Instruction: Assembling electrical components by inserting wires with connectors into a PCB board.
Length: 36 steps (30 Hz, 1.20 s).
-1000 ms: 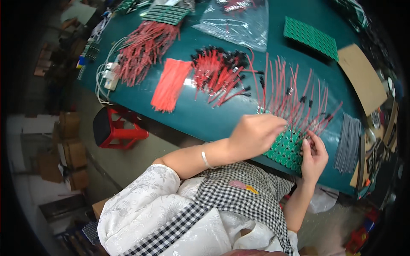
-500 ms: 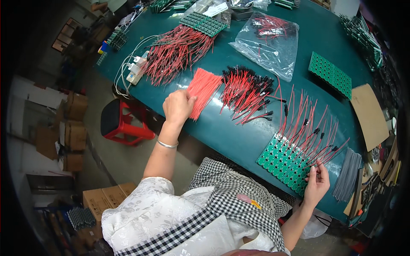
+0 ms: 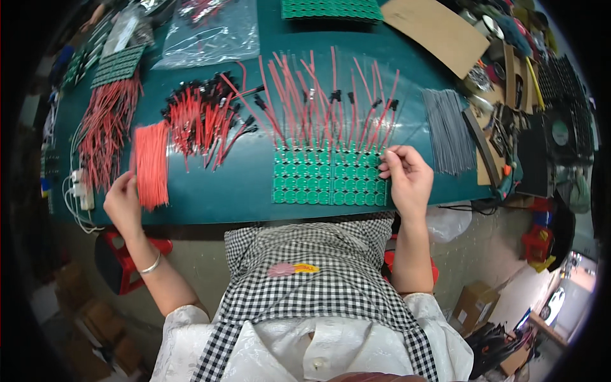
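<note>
My left hand [image 3: 122, 200] is closed in a pinch at the left edge of a flat bundle of straight red wires [image 3: 151, 169], with a blurred red wire at its fingertips. My right hand [image 3: 410, 181] has thumb and fingers pinched together at the right end of a green circuit board panel [image 3: 328, 178] made of round pieces. What sits between those fingertips is too small to make out. Red wires [image 3: 299, 95], some with black connectors, stand up from the panel's far edge. A heap of red wires with black connectors [image 3: 197, 121] lies between the bundle and the panel.
Grey wires [image 3: 449, 130] lie right of the panel, near tools on a brown board [image 3: 489, 143]. Farther back are a clear plastic bag [image 3: 213, 38], another green panel [image 3: 331, 9] and cardboard [image 3: 436, 32]. A white power strip [image 3: 83, 191] sits at the left edge.
The view has turned and shifted toward the right. My left hand has moved from over the red bundle to its left edge; my right hand stays at the panel's right end.
</note>
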Available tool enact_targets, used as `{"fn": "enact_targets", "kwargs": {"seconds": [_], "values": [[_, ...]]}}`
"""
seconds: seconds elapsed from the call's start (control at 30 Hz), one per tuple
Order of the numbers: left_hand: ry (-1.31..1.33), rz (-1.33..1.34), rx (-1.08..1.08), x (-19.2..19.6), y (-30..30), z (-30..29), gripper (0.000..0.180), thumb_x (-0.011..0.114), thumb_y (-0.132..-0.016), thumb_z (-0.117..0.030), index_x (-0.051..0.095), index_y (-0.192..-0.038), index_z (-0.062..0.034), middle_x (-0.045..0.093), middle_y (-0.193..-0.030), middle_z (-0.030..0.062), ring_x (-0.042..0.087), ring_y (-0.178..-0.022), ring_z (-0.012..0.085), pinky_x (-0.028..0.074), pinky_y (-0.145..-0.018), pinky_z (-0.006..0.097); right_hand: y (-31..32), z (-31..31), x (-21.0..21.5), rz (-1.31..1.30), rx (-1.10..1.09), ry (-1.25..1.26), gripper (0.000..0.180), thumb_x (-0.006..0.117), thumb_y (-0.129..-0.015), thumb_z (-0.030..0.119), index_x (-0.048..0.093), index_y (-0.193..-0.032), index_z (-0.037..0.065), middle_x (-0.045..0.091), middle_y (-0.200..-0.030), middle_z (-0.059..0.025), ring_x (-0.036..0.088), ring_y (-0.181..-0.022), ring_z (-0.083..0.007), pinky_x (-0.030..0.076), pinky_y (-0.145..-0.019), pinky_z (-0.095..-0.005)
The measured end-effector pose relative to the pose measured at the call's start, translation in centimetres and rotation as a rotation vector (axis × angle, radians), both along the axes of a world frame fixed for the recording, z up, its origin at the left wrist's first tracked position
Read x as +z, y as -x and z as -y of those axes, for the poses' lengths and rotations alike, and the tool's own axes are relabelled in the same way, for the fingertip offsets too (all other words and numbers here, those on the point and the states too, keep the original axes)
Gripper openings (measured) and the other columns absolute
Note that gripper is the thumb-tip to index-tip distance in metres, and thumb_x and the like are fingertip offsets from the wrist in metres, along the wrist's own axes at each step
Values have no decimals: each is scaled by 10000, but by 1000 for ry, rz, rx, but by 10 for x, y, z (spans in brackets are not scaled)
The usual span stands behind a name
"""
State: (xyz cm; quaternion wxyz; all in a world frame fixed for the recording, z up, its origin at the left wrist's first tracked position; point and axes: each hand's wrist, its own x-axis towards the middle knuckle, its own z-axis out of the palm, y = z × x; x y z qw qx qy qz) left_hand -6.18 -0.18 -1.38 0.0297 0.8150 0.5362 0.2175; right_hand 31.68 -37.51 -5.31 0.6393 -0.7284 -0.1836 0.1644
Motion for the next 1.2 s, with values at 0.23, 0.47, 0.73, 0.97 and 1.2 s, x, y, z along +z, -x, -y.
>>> {"fn": "enact_targets", "kwargs": {"seconds": [0.23, 0.47, 0.73, 0.97, 1.2], "values": [[435, 899, -262, 27, -90, 98, 177, 646, -970, -16, 692, -1129, 48, 720, -919, 93, 617, -674, 100, 488, -586, 225, 6, -6, -3, 201, -1, 102, 78, 718, -900, 38, 696, -915, -36, 714, -821, -72, 654, -658, -89, 507, -582, -236], [785, 752, -500, -36, -130, 156, 114, 638, -958, 37, 699, -1050, 66, 747, -984, 135, 666, -687, 105, 546, -597, 219, 7, -11, 1, 287, -2, 128, 74, 728, -888, 37, 696, -893, -30, 684, -768, -75, 614, -611, -90, 476, -553, -249], [852, 658, -721, -8, -174, 185, 56, 667, -931, 23, 713, -949, 49, 734, -858, 78, 665, -684, 82, 546, -600, 222, 5, -11, -2, 320, -5, 159, 103, 744, -873, 70, 697, -879, -23, 661, -730, -93, 600, -582, -139, 476, -560, -280], [870, 377, -957, -8, -247, 219, 67, 689, -923, -8, 705, -971, 35, 723, -779, 66, 681, -664, 86, 563, -593, 230, 7, -18, 7, 456, 21, 159, 115, 765, -848, 105, 731, -911, 14, 715, -815, -126, 697, -685, -233, 533, -621, -323], [843, 536, -849, -22, -270, 224, 71, 721, -912, -36, 702, -888, 28, 724, -759, 61, 680, -635, 82, 557, -561, 231, -61, 42, 29, 676, -332, 582, 210, 765, -831, 126, 728, -1016, 33, 701, -931, -121, 690, -766, -273, 541, -711, -366]]}}
